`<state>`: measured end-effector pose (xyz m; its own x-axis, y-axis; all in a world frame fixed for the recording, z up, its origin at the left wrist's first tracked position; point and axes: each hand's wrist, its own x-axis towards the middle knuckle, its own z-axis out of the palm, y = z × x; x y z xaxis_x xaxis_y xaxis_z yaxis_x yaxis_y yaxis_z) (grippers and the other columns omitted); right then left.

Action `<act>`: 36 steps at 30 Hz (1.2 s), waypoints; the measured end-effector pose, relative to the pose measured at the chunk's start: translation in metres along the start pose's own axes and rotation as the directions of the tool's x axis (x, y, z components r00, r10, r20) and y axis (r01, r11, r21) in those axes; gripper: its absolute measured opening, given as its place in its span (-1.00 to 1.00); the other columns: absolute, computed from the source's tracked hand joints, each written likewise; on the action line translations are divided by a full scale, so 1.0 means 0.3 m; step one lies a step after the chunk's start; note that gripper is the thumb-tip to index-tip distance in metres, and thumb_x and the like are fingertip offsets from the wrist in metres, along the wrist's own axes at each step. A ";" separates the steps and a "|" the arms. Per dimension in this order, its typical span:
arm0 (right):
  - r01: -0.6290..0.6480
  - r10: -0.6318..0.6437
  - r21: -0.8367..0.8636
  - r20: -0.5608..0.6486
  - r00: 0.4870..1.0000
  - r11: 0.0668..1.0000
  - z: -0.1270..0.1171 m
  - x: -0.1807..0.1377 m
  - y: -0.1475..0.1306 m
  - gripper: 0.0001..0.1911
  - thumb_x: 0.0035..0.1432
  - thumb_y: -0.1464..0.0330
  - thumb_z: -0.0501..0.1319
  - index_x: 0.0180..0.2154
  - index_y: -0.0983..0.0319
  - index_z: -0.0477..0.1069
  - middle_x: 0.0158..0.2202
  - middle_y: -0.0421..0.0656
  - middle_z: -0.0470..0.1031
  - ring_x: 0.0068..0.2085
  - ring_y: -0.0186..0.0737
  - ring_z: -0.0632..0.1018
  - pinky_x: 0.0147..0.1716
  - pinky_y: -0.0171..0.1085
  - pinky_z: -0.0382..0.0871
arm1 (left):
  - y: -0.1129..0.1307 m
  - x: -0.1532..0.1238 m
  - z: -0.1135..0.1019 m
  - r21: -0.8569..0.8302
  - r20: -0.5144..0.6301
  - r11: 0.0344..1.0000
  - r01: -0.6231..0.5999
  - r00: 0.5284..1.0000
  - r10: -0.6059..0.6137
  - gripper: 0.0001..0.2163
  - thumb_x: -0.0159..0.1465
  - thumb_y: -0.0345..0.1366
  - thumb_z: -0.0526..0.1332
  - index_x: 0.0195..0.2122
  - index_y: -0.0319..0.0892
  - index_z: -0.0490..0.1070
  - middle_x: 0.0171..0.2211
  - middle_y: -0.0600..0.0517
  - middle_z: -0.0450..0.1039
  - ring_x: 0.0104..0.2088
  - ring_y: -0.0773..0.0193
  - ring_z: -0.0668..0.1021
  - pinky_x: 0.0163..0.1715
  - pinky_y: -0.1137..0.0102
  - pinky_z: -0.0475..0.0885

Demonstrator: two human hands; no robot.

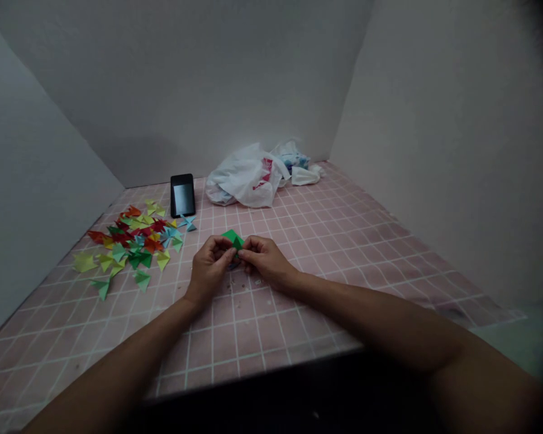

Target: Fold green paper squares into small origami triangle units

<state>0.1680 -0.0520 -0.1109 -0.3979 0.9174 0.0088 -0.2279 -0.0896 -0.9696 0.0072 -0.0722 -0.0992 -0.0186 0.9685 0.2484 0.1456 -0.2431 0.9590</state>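
Note:
Between my two hands is a green folded paper (232, 236), with a darker green triangular fold at its middle. My left hand (210, 265) pinches its left side between thumb and fingers. On the other side, my right hand (265, 259) grips the right and lower edge the same way. The fingertips nearly meet below the fold and hide the paper's lower part. Something dark lies just under the hands, too small to make out. Left of my hands spreads a loose pile of folded paper pieces (140, 259) in red, orange, yellow, green and light blue.
A black phone (183, 196) stands behind the pile. Farther back, a crumpled white plastic bag (242, 178) and a blue-and-white packet (294, 158) lie near the wall. Pale walls enclose the pink checked tablecloth (335, 229). Small scraps dot the cloth near my hands.

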 end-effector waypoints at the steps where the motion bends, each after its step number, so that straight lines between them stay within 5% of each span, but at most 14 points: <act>1: 0.005 -0.005 -0.004 -0.001 1.000 1.000 0.000 0.000 0.001 -0.80 0.08 0.31 0.32 -0.43 0.19 0.31 -0.58 -0.31 0.37 -0.58 -0.40 0.37 -0.59 -0.36 0.17 | 0.001 0.000 0.000 -0.005 0.001 1.000 0.002 1.000 -0.002 -0.81 0.17 -0.21 0.36 -0.27 -0.13 0.41 -0.37 0.10 0.49 -0.39 0.29 0.58 -0.35 0.38 0.54; 13: 0.075 -0.078 -0.099 -0.026 0.997 0.992 -0.006 -0.006 -0.008 -0.83 0.13 0.35 0.28 -0.41 0.19 0.30 -0.56 -0.33 0.36 -0.56 -0.41 0.37 -0.57 -0.38 0.22 | 0.003 -0.005 -0.003 -0.070 0.015 0.996 0.049 0.999 -0.048 -0.82 0.12 -0.23 0.42 -0.32 -0.18 0.49 -0.41 0.09 0.54 -0.43 0.30 0.60 -0.37 0.41 0.55; 19: 0.284 -0.282 -0.106 0.034 0.959 0.953 -0.002 -0.023 -0.045 -0.81 0.17 0.33 0.30 -0.17 0.17 0.37 -0.38 -0.28 0.45 -0.39 -0.33 0.52 -0.42 -0.32 0.42 | 0.014 -0.012 -0.006 -0.083 -0.050 0.990 -0.112 0.993 0.108 -0.89 0.15 -0.32 0.42 -0.35 -0.20 0.54 -0.27 0.03 0.56 -0.33 0.30 0.63 -0.29 0.41 0.59; 26: 0.425 -0.434 -0.298 0.041 0.900 0.855 -0.009 -0.043 -0.062 -0.94 0.27 0.35 0.23 -0.21 0.17 0.45 -0.30 -0.21 0.48 -0.34 -0.32 0.48 -0.36 -0.28 0.38 | 0.024 -0.018 -0.003 -0.105 -0.063 0.983 -0.152 0.987 0.146 -0.89 0.18 -0.33 0.42 -0.35 -0.21 0.52 -0.24 0.04 0.52 -0.41 0.35 0.65 -0.34 0.42 0.61; 31: 0.430 -0.445 -0.353 0.041 0.895 0.831 -0.021 -0.035 -0.062 -0.94 0.26 0.36 0.25 -0.22 0.18 0.48 -0.30 -0.20 0.48 -0.33 -0.30 0.48 -0.36 -0.27 0.38 | 0.032 -0.024 -0.004 -0.087 -0.063 0.987 -0.134 0.990 0.129 -0.89 0.18 -0.32 0.43 -0.36 -0.21 0.54 -0.26 0.04 0.52 -0.43 0.36 0.64 -0.35 0.43 0.60; 36: 0.369 -0.368 -0.291 0.060 0.928 0.882 -0.019 -0.034 -0.077 -0.92 0.25 0.31 0.26 -0.26 0.19 0.46 -0.35 -0.22 0.47 -0.39 -0.33 0.48 -0.40 -0.29 0.39 | 0.040 -0.023 -0.010 -0.170 -0.002 0.985 0.008 1.000 -0.009 -0.80 0.13 -0.25 0.48 -0.32 -0.20 0.53 -0.34 0.06 0.57 -0.43 0.30 0.66 -0.36 0.40 0.59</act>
<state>0.1824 -0.0570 -0.0900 -0.3389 0.8607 0.3800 -0.0891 0.3727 -0.9237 0.0062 -0.0820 -0.0890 -0.0219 0.9704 0.2404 -0.0245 -0.2409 0.9702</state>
